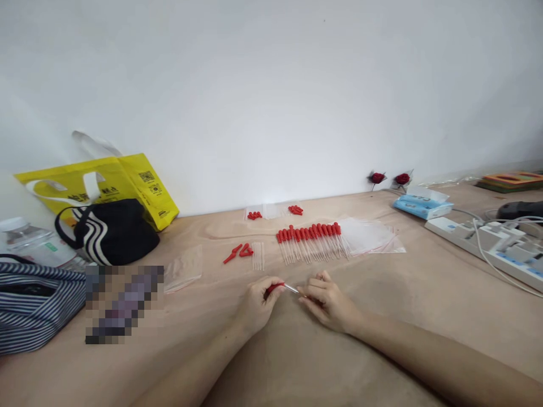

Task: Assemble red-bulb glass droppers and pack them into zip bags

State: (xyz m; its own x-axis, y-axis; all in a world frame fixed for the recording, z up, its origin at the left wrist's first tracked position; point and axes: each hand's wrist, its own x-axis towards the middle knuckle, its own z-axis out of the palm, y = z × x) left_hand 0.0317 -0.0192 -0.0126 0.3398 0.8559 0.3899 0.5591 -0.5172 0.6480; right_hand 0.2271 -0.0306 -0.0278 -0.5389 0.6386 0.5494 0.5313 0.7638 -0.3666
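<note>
Between my two hands lies a thin clear tube (pixel 291 288) with a red rubber bulb (pixel 275 287) on its left end. My left hand (pixel 258 302) pinches the red bulb. My right hand (pixel 324 299) has its fingertips closed on the tube's right end. Beyond them, a row of red-capped droppers (pixel 311 233) lies side by side. Left of that row are several bare clear tubes (pixel 258 256) and loose red bulbs (pixel 245 250).
Clear plastic bags (pixel 369 236) lie right of the droppers; another bag (pixel 184 270) is at left. A yellow bag (pixel 127 175), black pouch (pixel 123 232) and striped cloth bag (pixel 42 316) stand left. At right are a tissue pack (pixel 422 206) and power strip (pixel 487 246) with cables.
</note>
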